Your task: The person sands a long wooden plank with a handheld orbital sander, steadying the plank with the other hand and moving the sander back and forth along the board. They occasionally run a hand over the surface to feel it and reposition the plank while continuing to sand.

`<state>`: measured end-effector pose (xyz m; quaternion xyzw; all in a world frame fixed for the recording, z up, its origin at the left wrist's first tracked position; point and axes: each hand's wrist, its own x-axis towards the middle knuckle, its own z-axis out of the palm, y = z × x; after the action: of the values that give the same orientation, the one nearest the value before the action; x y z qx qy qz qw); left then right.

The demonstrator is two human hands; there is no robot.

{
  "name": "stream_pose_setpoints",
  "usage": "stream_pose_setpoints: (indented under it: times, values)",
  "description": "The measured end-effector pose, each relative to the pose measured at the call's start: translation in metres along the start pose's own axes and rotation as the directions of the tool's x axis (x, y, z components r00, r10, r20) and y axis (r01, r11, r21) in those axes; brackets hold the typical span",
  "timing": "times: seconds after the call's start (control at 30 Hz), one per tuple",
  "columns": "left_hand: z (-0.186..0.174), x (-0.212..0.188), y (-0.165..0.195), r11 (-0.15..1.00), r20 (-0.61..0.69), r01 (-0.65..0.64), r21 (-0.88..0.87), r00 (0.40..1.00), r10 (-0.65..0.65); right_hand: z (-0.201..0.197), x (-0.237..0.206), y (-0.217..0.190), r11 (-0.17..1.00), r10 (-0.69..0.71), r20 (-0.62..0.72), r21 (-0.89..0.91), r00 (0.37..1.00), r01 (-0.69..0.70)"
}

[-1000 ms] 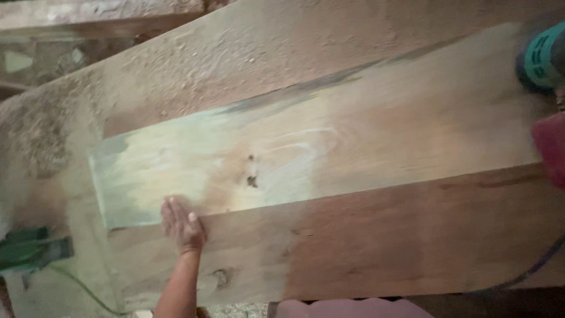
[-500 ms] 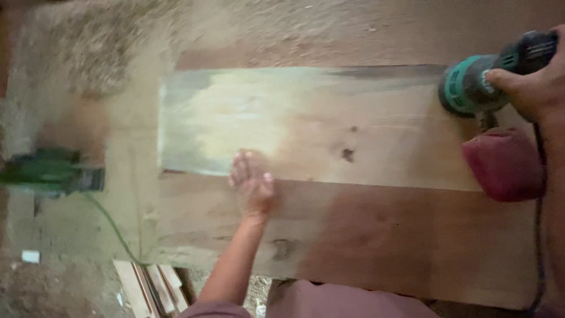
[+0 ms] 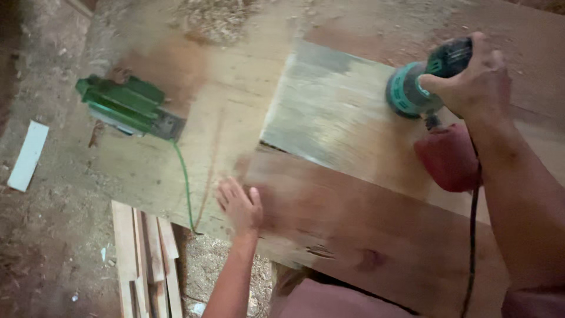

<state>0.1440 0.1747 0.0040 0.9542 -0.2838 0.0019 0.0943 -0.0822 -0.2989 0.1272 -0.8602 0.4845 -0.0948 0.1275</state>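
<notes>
My right hand [image 3: 477,82] grips a teal and black round sander [image 3: 415,88] with a red dust bag [image 3: 448,156]. The sander's pad rests on a pale wooden board [image 3: 329,112] lying on the workbench. My left hand [image 3: 240,203] lies flat, fingers spread, on the near reddish-brown plank [image 3: 365,229] close to its left end. A black cord [image 3: 474,235] runs from the sander down along my right forearm.
A green power tool [image 3: 126,106] sits on the bench's left part, its green cord [image 3: 185,182] trailing toward the near edge. Sawdust [image 3: 215,17] lies piled at the far side. Wood strips [image 3: 144,259] are stacked on the dusty floor below; a white scrap [image 3: 28,154] lies left.
The view has swung left, so the boards sit further right and the green tool nearer the middle. My right hand with the sander has come onto the pale board. The left hand stays flat.
</notes>
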Motion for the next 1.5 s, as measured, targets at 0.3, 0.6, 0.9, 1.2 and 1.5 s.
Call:
stream_pose_setpoints:
  times: [0.3, 0.6, 0.9, 1.2, 1.5]
  values:
    - [-0.014, -0.003, -0.004, 0.974, 0.027, 0.046, -0.221, 0.999, -0.041, 0.029, 0.04, -0.19, 0.987, -0.148, 0.054, 0.067, 0.988, 0.144]
    - [0.005, -0.012, -0.01, 0.972, -0.066, -0.032, -0.231, 0.998, 0.017, 0.059, 0.007, -0.275, 0.963, -0.194, -0.007, 0.19, 0.981, 0.192]
    - [0.008, -0.009, -0.013, 0.957, -0.144, -0.154, -0.245, 0.982, 0.121, 0.012, -0.037, -0.183, 0.98, 0.081, 0.119, 0.173, 0.99, -0.101]
    - [0.023, -0.004, -0.027, 0.95, -0.17, -0.26, -0.173, 0.958, 0.232, -0.05, -0.084, 0.011, 0.936, 0.312, 0.03, 0.16, 0.95, -0.312]
    - [0.056, -0.033, 0.126, 0.89, -0.179, -0.424, -0.169, 0.901, 0.396, -0.112, -0.139, 0.218, 0.853, 0.516, -0.092, 0.153, 0.852, -0.5]
